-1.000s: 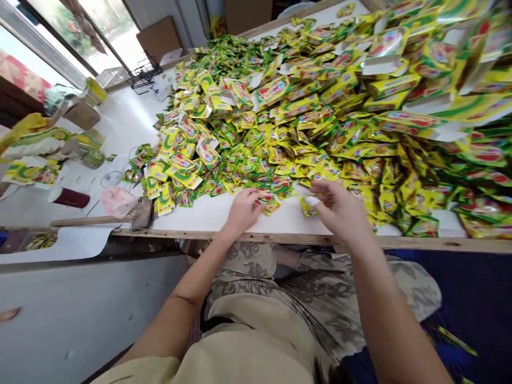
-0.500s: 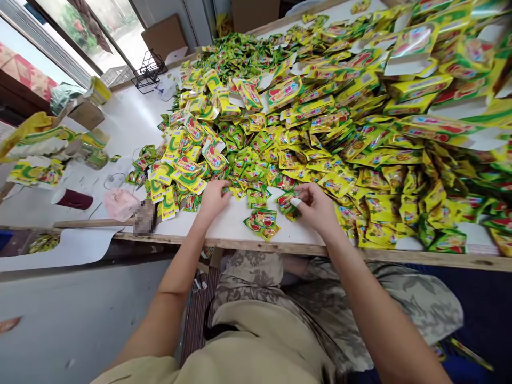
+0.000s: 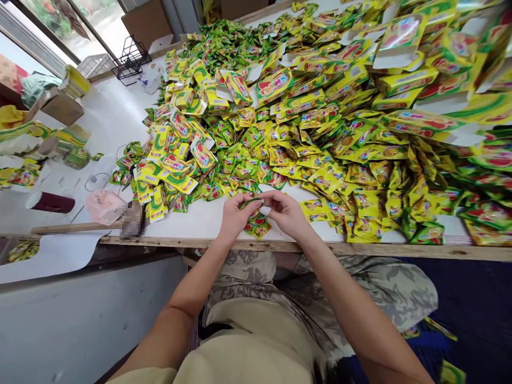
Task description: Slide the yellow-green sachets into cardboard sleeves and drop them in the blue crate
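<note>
Left grip [image 3: 234, 217] on sachet [image 3: 251, 202] near table-edge [image 3: 360, 249]

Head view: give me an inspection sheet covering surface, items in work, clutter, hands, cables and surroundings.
Surface: white tabletop, wooden front edge.
Items in work: green sachet at the fingertips; heaped sachets and yellow cartons beyond.
Clutter: dark red cup, pink bag and wooden handle at the left.
Hands: left hand and right hand meet, pinching the green sachet.
Cables: thin loop near the cup, possibly wire.
Surroundings: window and cardboard box, upper left.
</note>
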Motion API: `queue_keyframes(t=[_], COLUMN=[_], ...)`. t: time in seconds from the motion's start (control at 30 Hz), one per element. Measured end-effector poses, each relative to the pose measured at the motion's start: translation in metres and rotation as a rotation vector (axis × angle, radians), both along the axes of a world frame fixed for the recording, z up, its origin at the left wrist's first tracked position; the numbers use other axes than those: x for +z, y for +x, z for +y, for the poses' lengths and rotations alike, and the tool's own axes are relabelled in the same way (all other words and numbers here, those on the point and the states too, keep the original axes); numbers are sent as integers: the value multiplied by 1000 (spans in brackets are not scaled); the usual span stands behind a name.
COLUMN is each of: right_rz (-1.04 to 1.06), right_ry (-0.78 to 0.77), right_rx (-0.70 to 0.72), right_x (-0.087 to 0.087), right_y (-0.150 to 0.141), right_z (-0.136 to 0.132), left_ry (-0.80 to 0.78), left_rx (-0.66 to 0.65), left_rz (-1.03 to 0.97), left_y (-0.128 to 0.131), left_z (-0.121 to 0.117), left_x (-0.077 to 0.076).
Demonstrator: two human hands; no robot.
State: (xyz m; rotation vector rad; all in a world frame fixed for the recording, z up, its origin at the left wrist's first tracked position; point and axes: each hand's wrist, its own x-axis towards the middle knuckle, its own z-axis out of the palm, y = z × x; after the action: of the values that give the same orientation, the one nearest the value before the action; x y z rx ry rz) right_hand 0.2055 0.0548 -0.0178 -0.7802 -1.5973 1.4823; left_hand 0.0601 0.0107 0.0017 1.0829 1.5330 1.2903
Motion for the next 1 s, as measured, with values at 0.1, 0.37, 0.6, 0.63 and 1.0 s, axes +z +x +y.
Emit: queue_keyframes(t=[0.1,0.37,0.6,0.63,1.0], right_rz=[-263,-960,-876,-854,-456], right_ry=[222,713,699,686,366], right_rx=[-61,-492,-543,-542,-527], right_x=[4,-6,-13,-13,11], right_y=[15,20,27,30,36], right_z=[17,75,60,58,28], left_ry=[39,-4,-162,-168,-87], left_rx=[114,171,193,189,95], left_rz=[71,-168,-607,-608,-407], left_y=[-12,-6,-5,-5,-1], left_z=[-6,-12,-14,-14,-12], left_x=[-4,-5,-2,-2,-11])
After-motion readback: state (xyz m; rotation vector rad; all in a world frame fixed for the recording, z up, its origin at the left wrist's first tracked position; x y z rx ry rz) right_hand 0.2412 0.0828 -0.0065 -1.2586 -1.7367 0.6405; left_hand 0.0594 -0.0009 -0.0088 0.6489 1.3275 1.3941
